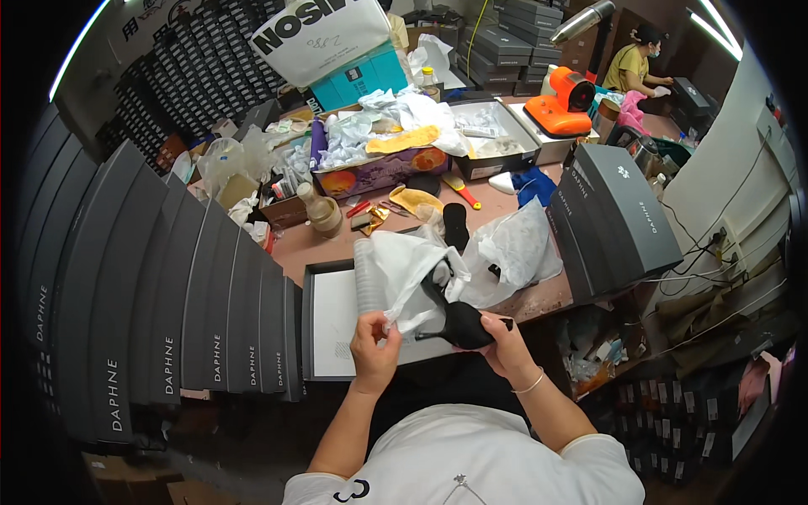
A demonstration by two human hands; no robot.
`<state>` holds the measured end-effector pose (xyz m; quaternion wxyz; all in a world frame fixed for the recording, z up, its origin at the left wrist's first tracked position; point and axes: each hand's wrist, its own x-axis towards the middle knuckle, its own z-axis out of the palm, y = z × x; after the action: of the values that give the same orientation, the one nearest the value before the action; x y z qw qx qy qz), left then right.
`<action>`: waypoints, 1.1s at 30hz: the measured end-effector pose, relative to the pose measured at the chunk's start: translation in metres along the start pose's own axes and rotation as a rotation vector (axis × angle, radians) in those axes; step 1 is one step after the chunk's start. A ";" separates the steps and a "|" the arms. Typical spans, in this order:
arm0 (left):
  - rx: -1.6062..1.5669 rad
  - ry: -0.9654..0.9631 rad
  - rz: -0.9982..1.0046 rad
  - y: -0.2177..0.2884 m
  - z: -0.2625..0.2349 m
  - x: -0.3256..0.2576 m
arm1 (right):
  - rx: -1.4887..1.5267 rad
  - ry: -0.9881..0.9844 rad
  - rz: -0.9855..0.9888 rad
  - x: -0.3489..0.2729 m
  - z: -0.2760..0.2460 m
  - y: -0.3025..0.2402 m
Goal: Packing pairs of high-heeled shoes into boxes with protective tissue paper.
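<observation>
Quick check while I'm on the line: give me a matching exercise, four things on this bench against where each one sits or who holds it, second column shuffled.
Things:
1. black shoe
2. white wrapping paper
3. orange handheld machine
4. row of dark grey shoe boxes

Places:
A. stacked on edge to the person's left
B. pinched by the left hand
C. far side of the table, towards the right
D. gripped by the right hand

Pairs: 1-D, 2-B, 3-C, 4-A
</observation>
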<state>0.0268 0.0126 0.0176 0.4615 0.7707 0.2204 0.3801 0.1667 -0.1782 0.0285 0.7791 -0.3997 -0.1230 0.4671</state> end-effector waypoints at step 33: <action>0.036 -0.023 0.060 0.005 -0.001 0.018 | 0.111 -0.094 0.188 -0.041 0.000 0.028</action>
<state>0.0368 0.0234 0.0295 0.4386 0.7895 0.1986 0.3807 0.1273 -0.2052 0.0146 0.7461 -0.3434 -0.0955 0.5625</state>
